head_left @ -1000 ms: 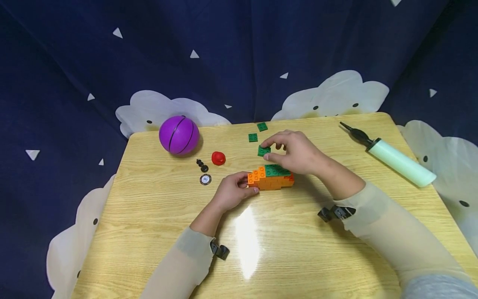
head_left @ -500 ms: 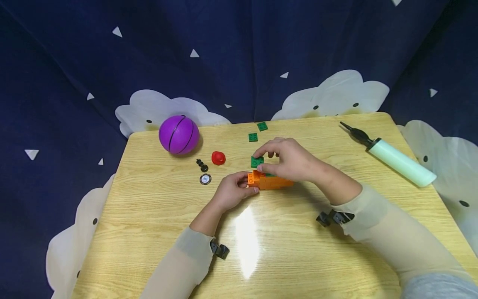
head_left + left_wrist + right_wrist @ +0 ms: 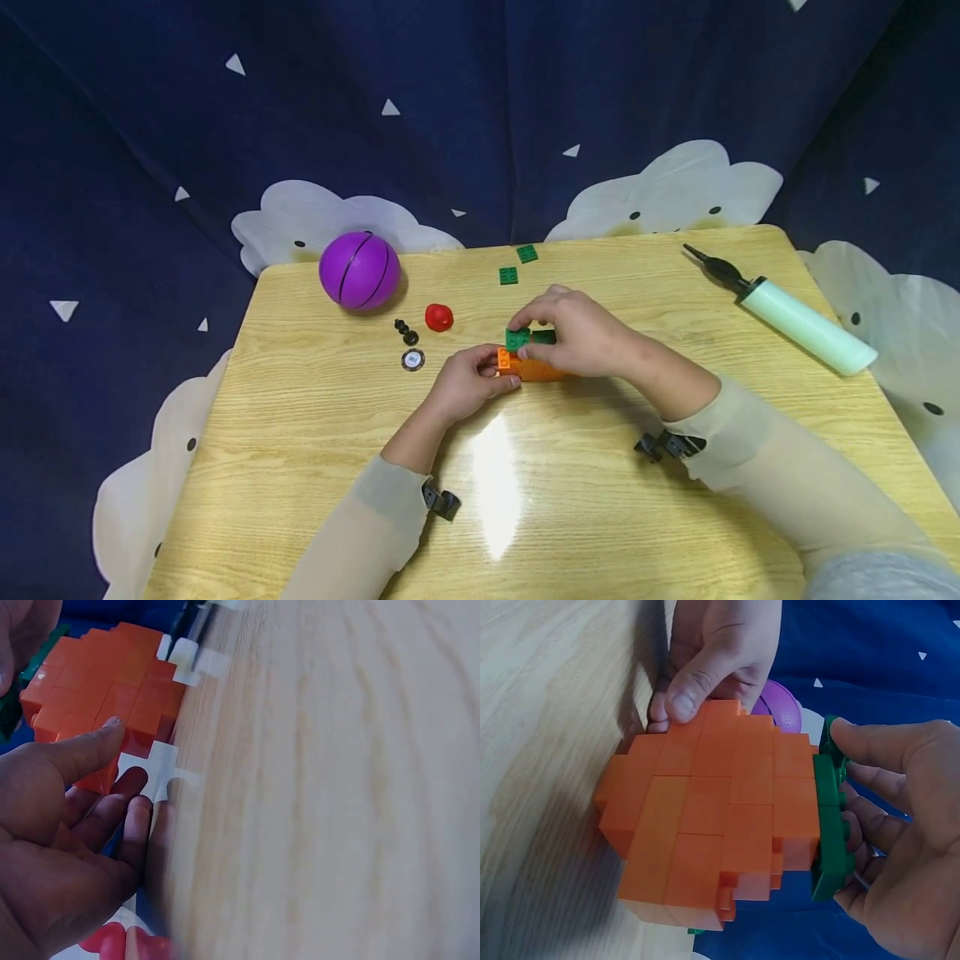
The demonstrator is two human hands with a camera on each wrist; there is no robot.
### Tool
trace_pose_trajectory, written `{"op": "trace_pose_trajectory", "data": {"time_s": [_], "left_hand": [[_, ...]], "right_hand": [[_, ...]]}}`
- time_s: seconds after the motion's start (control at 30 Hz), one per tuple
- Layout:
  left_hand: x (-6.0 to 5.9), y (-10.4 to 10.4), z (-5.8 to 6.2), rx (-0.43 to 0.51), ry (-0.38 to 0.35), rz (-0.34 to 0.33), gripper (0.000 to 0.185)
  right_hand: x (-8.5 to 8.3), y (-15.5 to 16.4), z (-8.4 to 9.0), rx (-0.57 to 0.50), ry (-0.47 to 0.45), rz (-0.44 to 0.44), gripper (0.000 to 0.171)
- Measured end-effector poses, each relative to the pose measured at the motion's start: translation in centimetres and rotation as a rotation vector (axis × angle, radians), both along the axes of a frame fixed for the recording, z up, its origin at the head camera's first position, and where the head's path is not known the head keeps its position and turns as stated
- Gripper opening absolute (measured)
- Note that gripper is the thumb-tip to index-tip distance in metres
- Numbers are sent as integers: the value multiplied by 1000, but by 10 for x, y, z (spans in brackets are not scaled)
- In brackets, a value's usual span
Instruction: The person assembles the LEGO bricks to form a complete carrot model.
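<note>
Pinched between the right hand's [image 3: 581,337] thumb and fingers, a green plate [image 3: 517,339] sits on top of the orange block [image 3: 712,825], which rests mid-table [image 3: 600,517]. Left hand [image 3: 468,385] grips the block's left end, thumb against its side. To seat the plate well, I'd line up its studs squarely, then press straight down while the left hand braces.

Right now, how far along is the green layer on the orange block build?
Done: the orange block body is stacked, with green plates along its top. In hand: the left hand steadies it while the right hand pinches a green plate onto it. Left: two loose green plates on the table.
</note>
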State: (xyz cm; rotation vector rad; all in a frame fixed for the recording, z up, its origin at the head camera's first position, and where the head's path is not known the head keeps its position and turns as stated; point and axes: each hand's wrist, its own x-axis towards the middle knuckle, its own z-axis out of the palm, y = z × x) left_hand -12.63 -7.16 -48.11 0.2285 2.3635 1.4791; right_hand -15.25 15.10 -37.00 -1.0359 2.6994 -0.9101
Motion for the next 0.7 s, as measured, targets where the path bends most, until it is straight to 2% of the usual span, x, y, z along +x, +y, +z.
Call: {"op": "trace_pose_trajectory", "data": {"time_s": [0.53, 0.7], "left_hand": [[0, 1, -1, -4, 23, -8, 47], [1, 0, 0, 4, 19, -6, 45]], "right_hand": [[4, 1, -11, 26, 97, -8, 28], [6, 1, -14, 28, 110, -35, 28]]}}
